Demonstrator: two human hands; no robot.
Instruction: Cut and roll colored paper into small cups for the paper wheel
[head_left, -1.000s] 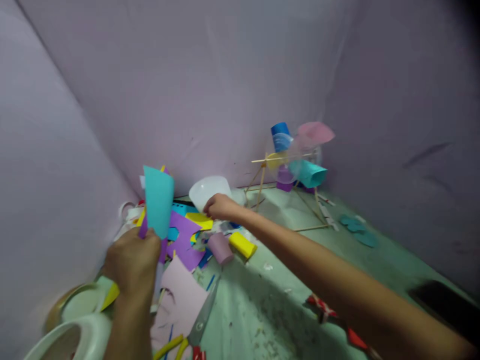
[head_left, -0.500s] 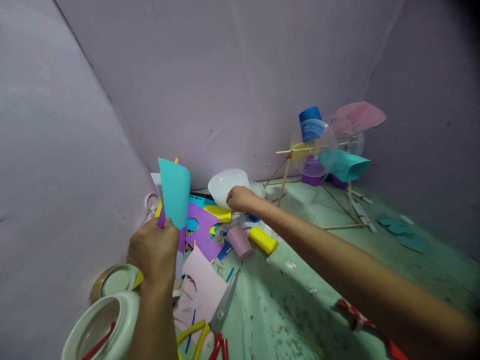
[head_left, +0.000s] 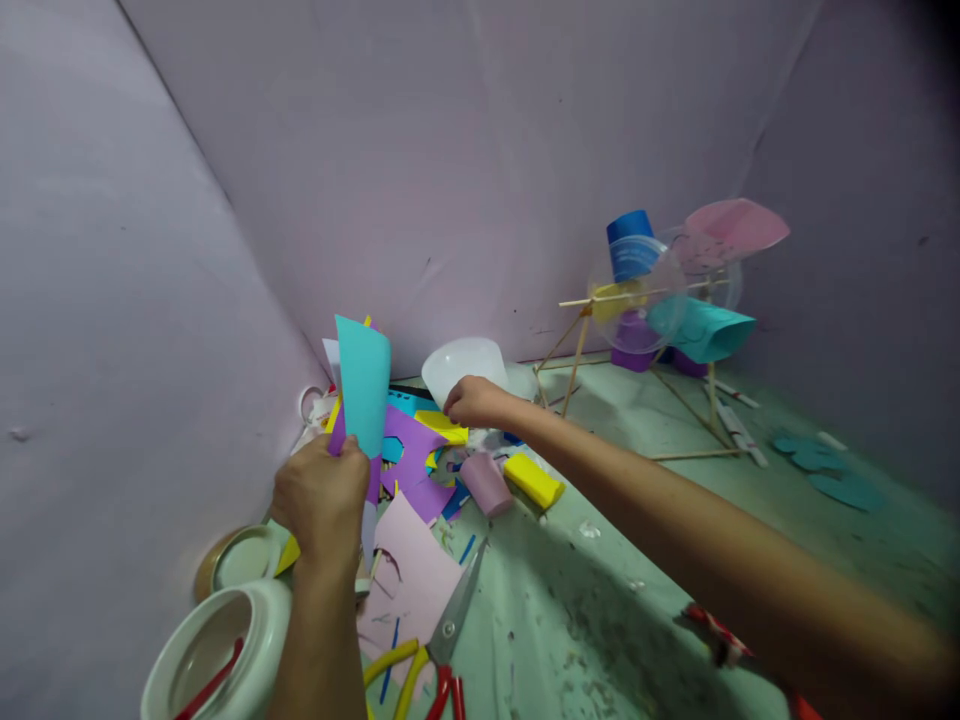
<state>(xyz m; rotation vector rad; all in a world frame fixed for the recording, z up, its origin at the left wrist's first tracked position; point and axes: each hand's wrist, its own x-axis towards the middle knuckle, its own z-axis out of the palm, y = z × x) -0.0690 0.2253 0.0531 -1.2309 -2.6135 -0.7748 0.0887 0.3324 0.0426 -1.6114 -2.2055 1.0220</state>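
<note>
My left hand is closed round a bundle of curled coloured paper sheets, turquoise outermost, with purple, yellow and white edges showing. Further forward, my right hand reaches over the pile of paper, its fingers pinched and pointing down. What they hold, if anything, cannot be made out. Just behind that hand sits a white bowl-like piece against the wall. Below the hand lie a yellow paper piece, a purple sheet with cut-outs, a pink paper cup shape and a yellow paper roll.
Scissors with yellow and red handles lie on pink paper. A white jar stands front left beside a tape roll. At the right, a stick frame carries a wheel with coloured paper cups. Walls enclose the space.
My right hand has moved slightly left and down, away from the white piece's middle. The view has shifted a little; my left hand still grips the paper sheets.
</note>
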